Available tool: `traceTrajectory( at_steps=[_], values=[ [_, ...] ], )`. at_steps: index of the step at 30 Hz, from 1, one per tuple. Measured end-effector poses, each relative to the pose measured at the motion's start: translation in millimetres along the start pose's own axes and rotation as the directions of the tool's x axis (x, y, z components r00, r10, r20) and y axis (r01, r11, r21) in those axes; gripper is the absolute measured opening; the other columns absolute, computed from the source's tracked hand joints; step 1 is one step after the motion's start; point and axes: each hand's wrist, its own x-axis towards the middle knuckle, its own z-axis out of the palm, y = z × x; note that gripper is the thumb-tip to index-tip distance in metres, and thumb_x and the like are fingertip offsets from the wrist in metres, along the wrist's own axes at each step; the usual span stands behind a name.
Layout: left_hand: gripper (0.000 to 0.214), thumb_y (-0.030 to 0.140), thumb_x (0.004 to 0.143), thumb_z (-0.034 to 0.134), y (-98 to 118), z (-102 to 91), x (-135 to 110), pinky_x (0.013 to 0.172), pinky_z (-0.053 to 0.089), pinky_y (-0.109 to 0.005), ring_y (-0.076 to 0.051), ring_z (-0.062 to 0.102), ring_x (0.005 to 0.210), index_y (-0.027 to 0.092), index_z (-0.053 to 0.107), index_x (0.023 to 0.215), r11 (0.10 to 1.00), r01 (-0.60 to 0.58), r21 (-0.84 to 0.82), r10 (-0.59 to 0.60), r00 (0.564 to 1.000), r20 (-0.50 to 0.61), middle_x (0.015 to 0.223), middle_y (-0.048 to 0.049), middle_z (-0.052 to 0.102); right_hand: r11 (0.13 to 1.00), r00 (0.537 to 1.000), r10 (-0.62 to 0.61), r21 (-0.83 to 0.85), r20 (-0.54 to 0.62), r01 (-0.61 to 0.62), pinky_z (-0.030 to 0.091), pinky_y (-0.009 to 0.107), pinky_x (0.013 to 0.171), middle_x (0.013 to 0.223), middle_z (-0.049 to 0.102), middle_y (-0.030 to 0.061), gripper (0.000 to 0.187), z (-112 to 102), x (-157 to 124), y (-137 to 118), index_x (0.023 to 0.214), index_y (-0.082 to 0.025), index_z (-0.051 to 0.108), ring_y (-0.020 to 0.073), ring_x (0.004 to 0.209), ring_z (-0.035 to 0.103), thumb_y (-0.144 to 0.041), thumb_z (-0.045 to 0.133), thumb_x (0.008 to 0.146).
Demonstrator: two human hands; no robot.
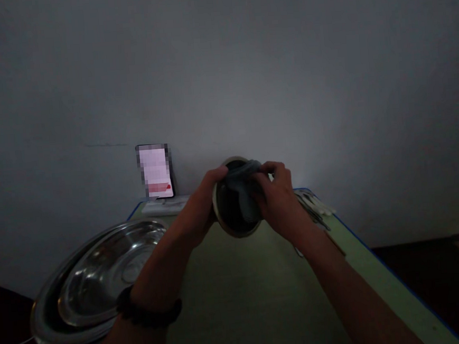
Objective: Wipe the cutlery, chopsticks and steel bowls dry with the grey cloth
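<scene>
A round, dark-bottomed bowl (234,226) with a pale rim is held up above the table, its inside tilted toward me. My left hand (205,203) grips its left edge, thumb over the rim. In my right hand (277,197) is a bunched grey cloth (248,205), pinched between thumb and fingers and lying against the inside of the bowl. Part of the cloth reaches up to the bowl's upper rim. The dim light blurs the cloth's edges and hides the right fingertips.
Two nested steel basins (98,277) stand at the table's left. Behind them a lit phone or tablet (156,171) leans by the wall above a white strip (164,206). Whitish and dark items (315,205) lie at the back right of the green table (255,297).
</scene>
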Motion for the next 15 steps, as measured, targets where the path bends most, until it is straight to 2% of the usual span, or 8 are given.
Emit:
traceTrajectory(
  at_steps=[5, 9, 13, 15],
  values=[
    [0.044, 0.047, 0.073, 0.046, 5.4, 5.9, -3.7, 0.061, 0.050, -0.034, -0.024, 0.064, 0.074, 0.017, 0.062, 0.100, 0.997, -0.066, -0.052, 0.067, 0.998, 0.019, 0.075, -0.0043, 0.068, 0.981, 0.967, 0.109, 0.182, -0.232, -0.067, 0.038, 0.047, 0.098, 0.118, 0.039, 0.0132, 0.047, 15.6, 0.8, -2.3, 0.118, -0.021, 0.033, 0.0229, 0.114, 0.041, -0.018, 0.056, 0.077],
    [0.042, 0.037, 0.072, 0.052, 8.3, 7.3, -9.3, 0.063, 0.048, -0.031, -0.022, 0.061, 0.080, 0.020, 0.054, 0.110, 0.993, -0.110, 0.048, 0.108, 0.994, 0.030, 0.084, -0.0024, 0.065, 0.978, 0.955, 0.137, 0.192, -0.262, -0.087, 0.037, 0.046, 0.097, 0.116, 0.042, 0.0130, 0.049, 23.2, -0.5, -0.4, 0.116, -0.020, 0.034, 0.0238, 0.111, 0.042, -0.029, 0.061, 0.076],
    [0.034, 0.037, 0.076, 0.053, 10.3, 4.2, -15.5, 0.066, 0.047, -0.032, -0.020, 0.058, 0.074, 0.023, 0.053, 0.107, 0.959, -0.014, 0.282, -0.007, 0.997, 0.072, 0.079, -0.0003, 0.060, 0.988, 0.963, 0.050, 0.155, -0.265, -0.009, 0.039, 0.045, 0.094, 0.112, 0.044, 0.0107, 0.036, 20.6, -4.3, -1.9, 0.110, -0.022, 0.040, 0.0242, 0.107, 0.043, -0.029, 0.057, 0.078],
    [0.025, 0.037, 0.076, 0.054, 11.3, 2.9, -17.3, 0.067, 0.047, -0.033, -0.019, 0.057, 0.071, 0.023, 0.056, 0.097, 0.951, -0.013, 0.308, -0.016, 0.996, 0.090, 0.074, 0.0007, 0.058, 0.990, 0.963, -0.031, 0.122, -0.267, 0.065, 0.039, 0.044, 0.093, 0.111, 0.044, 0.0101, 0.031, 14.9, -4.6, -5.5, 0.109, -0.023, 0.041, 0.0240, 0.106, 0.043, -0.026, 0.053, 0.081]
  ],
)
